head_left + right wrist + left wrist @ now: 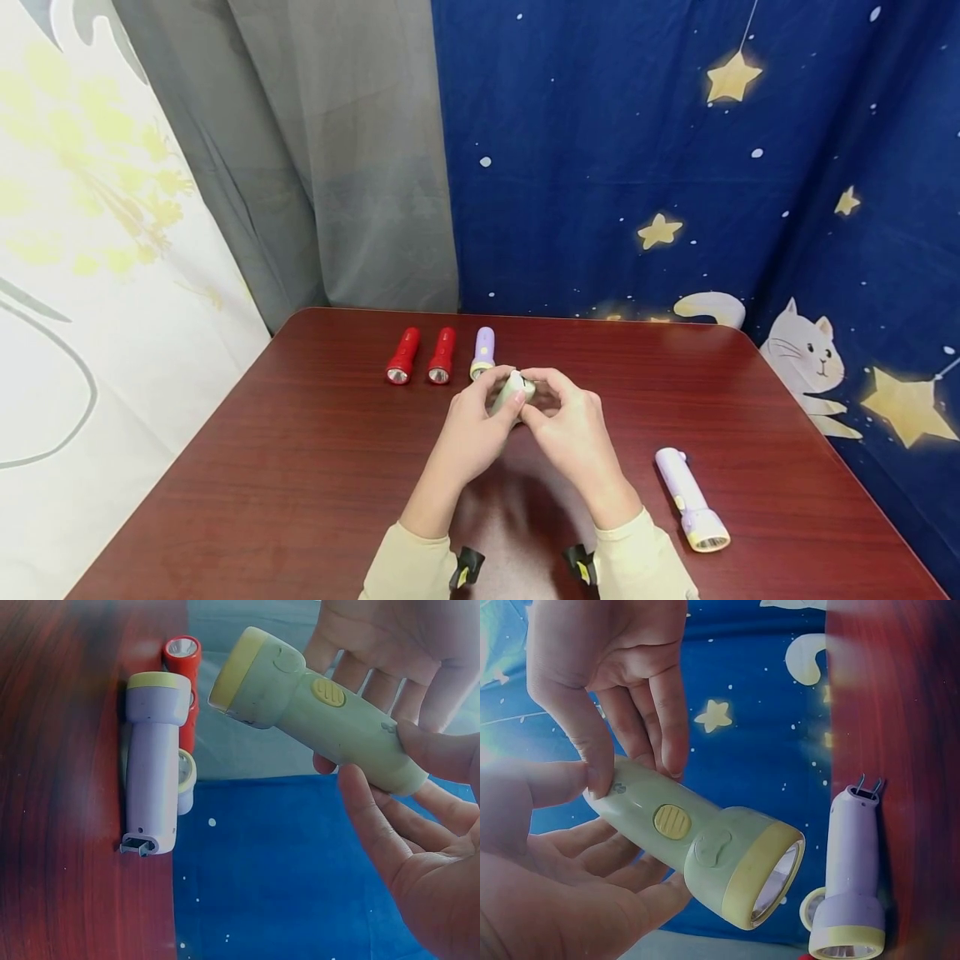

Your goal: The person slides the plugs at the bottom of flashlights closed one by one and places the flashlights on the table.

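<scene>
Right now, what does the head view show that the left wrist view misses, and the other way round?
Only the head view shows two red torches standing in a row with a purple one at the far edge of the table, and both sleeves. Only the left wrist view shows the green torch's yellow switch, its lens and the folding plug on a purple torch. Both show the green torch held between the left hand and right hand, and the star-patterned blue cloth.
</scene>
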A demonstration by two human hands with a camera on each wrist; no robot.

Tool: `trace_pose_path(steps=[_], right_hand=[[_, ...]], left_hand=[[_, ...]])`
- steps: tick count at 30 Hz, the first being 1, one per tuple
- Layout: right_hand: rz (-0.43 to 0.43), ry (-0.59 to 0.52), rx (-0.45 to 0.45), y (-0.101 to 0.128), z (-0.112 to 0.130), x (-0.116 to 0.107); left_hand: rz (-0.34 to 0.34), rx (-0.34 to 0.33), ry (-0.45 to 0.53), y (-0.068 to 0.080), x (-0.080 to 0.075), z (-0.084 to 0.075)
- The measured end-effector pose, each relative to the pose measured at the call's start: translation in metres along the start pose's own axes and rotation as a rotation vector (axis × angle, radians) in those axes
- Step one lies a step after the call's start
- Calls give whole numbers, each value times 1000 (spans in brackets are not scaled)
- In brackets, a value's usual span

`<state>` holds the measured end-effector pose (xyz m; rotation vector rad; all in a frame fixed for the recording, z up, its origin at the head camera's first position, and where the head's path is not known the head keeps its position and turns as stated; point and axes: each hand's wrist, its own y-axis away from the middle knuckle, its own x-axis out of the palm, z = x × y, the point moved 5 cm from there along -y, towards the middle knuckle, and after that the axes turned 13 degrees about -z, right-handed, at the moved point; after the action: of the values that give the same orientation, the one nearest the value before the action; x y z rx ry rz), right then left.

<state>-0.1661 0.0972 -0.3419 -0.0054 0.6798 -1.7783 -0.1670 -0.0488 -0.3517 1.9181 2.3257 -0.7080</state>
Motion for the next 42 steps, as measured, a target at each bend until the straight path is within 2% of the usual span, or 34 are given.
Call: trace_pose_path(steps=[5, 19, 42], right_hand=[[18, -11, 17, 1, 0, 0], [19, 17, -23, 0, 2, 1], [17, 6, -10, 2, 0, -1]], left_hand=[[9, -6, 16, 1, -2, 0], [31, -49, 42, 3, -3, 0], [56, -66, 38, 5, 0, 3]])
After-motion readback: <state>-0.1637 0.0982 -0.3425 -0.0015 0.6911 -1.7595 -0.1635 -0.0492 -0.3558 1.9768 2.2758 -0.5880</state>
